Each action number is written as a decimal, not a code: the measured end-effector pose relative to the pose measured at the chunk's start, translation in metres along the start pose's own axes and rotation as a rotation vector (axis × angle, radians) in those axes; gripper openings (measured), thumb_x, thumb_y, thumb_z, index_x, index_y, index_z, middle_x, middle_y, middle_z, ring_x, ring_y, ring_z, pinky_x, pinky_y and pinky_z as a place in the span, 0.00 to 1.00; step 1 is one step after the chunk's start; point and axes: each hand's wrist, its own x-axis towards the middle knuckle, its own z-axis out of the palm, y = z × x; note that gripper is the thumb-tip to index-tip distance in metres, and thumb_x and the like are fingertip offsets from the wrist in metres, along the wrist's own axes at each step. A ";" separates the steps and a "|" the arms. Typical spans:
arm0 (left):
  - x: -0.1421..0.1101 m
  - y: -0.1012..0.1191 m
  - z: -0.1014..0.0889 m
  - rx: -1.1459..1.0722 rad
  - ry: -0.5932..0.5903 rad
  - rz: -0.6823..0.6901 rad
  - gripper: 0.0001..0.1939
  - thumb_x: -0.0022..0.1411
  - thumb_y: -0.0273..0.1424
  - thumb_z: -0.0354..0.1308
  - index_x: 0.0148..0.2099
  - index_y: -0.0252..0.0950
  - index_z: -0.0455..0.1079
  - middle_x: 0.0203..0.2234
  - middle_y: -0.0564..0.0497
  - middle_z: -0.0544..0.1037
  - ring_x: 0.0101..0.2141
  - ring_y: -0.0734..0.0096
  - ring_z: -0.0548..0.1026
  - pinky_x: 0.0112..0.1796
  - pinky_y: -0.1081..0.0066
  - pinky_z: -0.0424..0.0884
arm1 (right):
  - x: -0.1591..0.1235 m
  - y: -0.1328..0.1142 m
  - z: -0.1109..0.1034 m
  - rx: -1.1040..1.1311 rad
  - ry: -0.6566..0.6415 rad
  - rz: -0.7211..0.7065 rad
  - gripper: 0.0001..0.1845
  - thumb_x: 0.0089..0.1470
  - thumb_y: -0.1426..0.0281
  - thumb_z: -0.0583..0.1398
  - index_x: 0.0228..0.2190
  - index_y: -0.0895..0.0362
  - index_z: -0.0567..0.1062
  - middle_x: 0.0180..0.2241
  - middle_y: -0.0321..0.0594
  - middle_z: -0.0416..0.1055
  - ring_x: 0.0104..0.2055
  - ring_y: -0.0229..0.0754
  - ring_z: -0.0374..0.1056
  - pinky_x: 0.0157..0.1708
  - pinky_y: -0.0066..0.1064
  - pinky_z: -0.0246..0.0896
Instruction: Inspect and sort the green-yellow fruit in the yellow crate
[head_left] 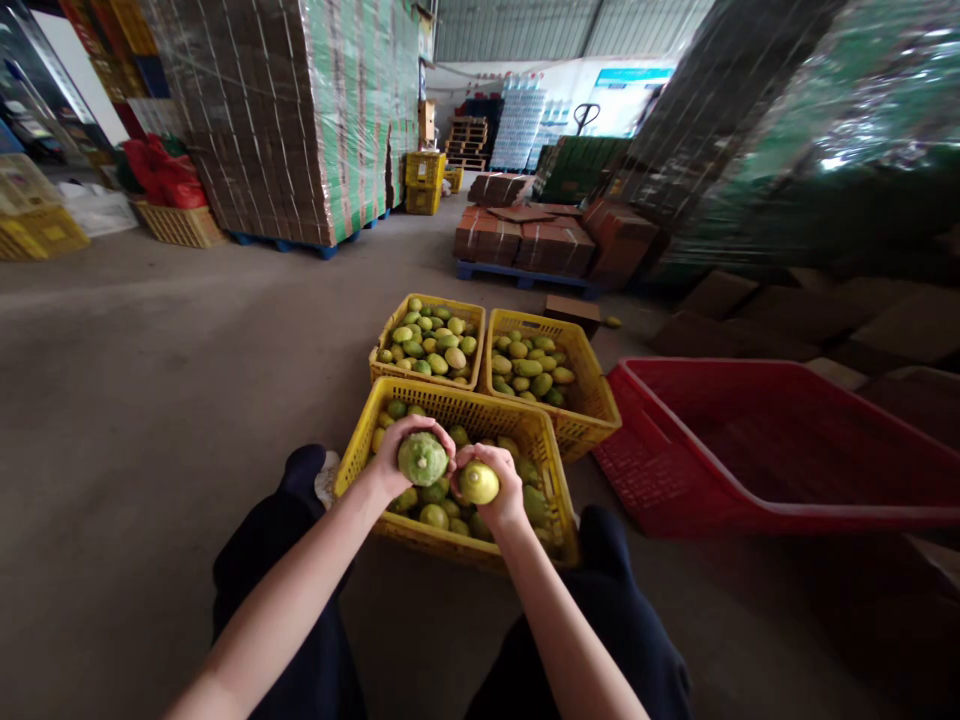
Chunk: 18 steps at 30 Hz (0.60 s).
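Note:
My left hand is closed round a large green lemon, its knobbly end facing me. In my right hand a smaller yellow lemon is gripped, its tip also turned towards me. Both hands are side by side, nearly touching, above the nearest yellow crate. Green and yellowish lemons lie in this crate, partly hidden by my hands. Just beyond it are two more yellow crates of lemons, one on the left and one on the right.
A large red basket stands close on the right, by flat cardboard. Behind the crates is a small cardboard box and a blue pallet of bundled cardboard. Tall wrapped stacks rise at left and right.

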 end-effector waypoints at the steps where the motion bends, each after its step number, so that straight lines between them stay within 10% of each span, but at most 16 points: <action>1: -0.001 0.001 0.001 -0.007 0.019 -0.008 0.16 0.58 0.27 0.51 0.21 0.32 0.72 0.16 0.45 0.73 0.20 0.65 0.74 0.21 0.71 0.68 | 0.000 0.000 0.000 0.005 0.025 0.023 0.12 0.41 0.67 0.64 0.12 0.57 0.72 0.14 0.38 0.69 0.13 0.37 0.61 0.11 0.27 0.55; 12: 0.016 -0.007 -0.002 -0.417 0.422 -0.084 0.15 0.67 0.31 0.47 0.45 0.31 0.73 0.25 0.46 0.77 0.31 0.61 0.80 0.31 0.67 0.79 | 0.011 0.000 0.006 0.277 0.230 0.184 0.09 0.49 0.67 0.59 0.28 0.58 0.77 0.23 0.39 0.76 0.25 0.43 0.73 0.19 0.28 0.67; 18: 0.025 -0.019 -0.010 -0.435 0.416 -0.041 0.16 0.72 0.31 0.45 0.51 0.32 0.71 0.34 0.42 0.79 0.36 0.59 0.80 0.31 0.68 0.80 | 0.019 0.005 -0.003 0.434 0.413 0.236 0.11 0.52 0.73 0.56 0.37 0.57 0.76 0.25 0.41 0.77 0.29 0.43 0.75 0.26 0.31 0.74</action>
